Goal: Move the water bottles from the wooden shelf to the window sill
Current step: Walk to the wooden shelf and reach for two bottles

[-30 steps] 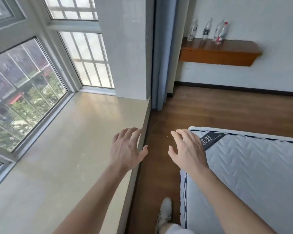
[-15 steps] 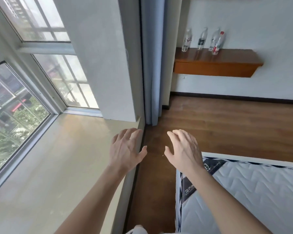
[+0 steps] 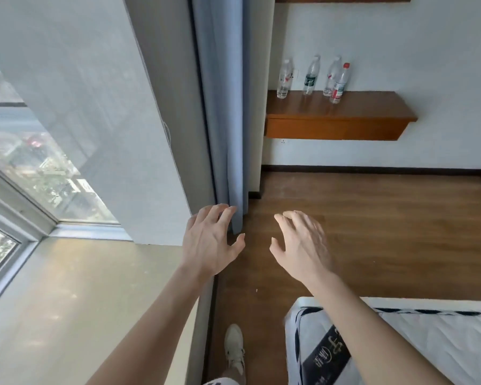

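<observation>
While four clear plastic water bottles [image 3: 311,76] are standing on the brown wooden shelf [image 3: 339,115], the left hand [image 3: 208,245] and right hand [image 3: 300,245] are hovering well apart from them, fingers spread, holding nothing, near the pale window sill [image 3: 67,301].

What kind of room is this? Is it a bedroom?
Probably a bedroom. A bare quilted mattress lies at the lower right, a blue curtain hangs beside a big window with a wide window sill, and four water bottles stand on a wooden shelf.
</observation>
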Motion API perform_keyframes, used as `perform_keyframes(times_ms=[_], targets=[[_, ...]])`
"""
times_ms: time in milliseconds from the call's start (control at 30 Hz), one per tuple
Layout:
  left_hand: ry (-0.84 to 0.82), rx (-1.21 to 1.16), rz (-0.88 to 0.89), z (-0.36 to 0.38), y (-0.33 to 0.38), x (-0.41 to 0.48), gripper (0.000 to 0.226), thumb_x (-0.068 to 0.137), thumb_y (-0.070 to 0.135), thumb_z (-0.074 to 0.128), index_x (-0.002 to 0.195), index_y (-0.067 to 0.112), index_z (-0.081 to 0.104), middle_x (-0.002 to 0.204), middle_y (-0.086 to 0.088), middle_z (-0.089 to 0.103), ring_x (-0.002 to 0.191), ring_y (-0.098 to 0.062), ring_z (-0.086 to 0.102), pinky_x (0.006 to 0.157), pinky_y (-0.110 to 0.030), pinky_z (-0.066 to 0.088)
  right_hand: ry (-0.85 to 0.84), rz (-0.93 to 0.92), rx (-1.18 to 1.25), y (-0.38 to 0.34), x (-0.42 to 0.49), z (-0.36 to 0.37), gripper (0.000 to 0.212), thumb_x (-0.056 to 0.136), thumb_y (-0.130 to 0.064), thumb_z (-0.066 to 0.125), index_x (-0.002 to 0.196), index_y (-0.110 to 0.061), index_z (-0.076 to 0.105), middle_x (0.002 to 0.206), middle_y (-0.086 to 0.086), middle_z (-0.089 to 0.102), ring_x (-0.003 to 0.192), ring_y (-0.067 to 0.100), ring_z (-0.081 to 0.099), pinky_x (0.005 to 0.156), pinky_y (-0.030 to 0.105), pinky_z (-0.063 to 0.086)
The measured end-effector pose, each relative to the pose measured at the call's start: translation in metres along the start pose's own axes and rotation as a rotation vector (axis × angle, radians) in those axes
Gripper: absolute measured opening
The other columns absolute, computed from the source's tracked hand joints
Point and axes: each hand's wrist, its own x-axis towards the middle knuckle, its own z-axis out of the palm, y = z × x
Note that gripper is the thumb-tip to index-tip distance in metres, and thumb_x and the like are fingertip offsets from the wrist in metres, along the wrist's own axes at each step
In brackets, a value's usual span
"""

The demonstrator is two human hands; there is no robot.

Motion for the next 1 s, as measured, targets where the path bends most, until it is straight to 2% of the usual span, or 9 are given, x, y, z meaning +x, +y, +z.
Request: perform_keyframes(times_ms=[100,233,433,733,900,1000], targets=[[-0.008,-0.026,0.049,0.011,-0.011,0.063,0.058,0.082,0.054,0.053,0.131,0.023,0.056,0.130,0.005,0.059,0.118,-0.023,0.054,0.095,-0.041,0.048,0.002,0.043,-0.031,0.010,0.060,0.010,0.043,0.081,-0.035,0.068,0.120,-0.018,0.065,0.119,0.004,0.065,0.114,0.026,0.061,0.098,0.043,0.048],[-0.052,-0.038,0.115,0.030,-0.024,0.131,0.059,0.081,0.057,0.048,0.129,0.023,0.057,0.127,0.007,0.060,0.116,-0.022,0.055,0.091,-0.039,0.048,0.007,0.108,-0.071,0.020,0.129,0.022,0.045,0.084,-0.037,0.067,0.124,-0.018,0.064,0.122,0.004,0.065,0.117,0.026,0.060,0.100,0.043,0.047],[-0.051,-0.055,0.184,0.051,-0.031,0.221,0.061,0.079,0.057,0.044,0.126,0.022,0.059,0.124,0.005,0.063,0.109,-0.025,0.060,0.082,-0.041,0.052,-0.007,0.179,-0.097,0.039,0.195,0.036,0.046,0.084,-0.038,0.067,0.125,-0.018,0.064,0.124,0.005,0.065,0.120,0.027,0.059,0.101,0.044,0.048],[-0.133,-0.071,0.252,0.105,-0.007,0.337,0.055,0.084,0.055,0.056,0.131,0.024,0.054,0.132,0.002,0.059,0.124,-0.024,0.053,0.101,-0.043,0.047,-0.044,0.278,-0.123,0.112,0.273,0.067,0.050,0.087,-0.042,0.064,0.132,-0.018,0.061,0.131,0.007,0.064,0.124,0.027,0.059,0.106,0.044,0.047],[-0.106,-0.092,0.257,0.142,0.017,0.412,0.054,0.083,0.053,0.059,0.129,0.026,0.055,0.130,0.003,0.060,0.120,-0.023,0.055,0.099,-0.043,0.047,-0.057,0.296,-0.111,0.168,0.336,0.089,0.050,0.088,-0.042,0.066,0.132,-0.018,0.062,0.132,0.007,0.064,0.126,0.026,0.058,0.107,0.044,0.048],[-0.144,-0.091,0.217,0.162,0.039,0.467,0.055,0.086,0.057,0.055,0.134,0.030,0.049,0.138,0.006,0.055,0.128,-0.019,0.050,0.106,-0.042,0.041,-0.052,0.277,-0.099,0.211,0.381,0.101,0.049,0.087,-0.043,0.068,0.129,-0.019,0.064,0.130,0.006,0.065,0.126,0.025,0.059,0.107,0.042,0.048]])
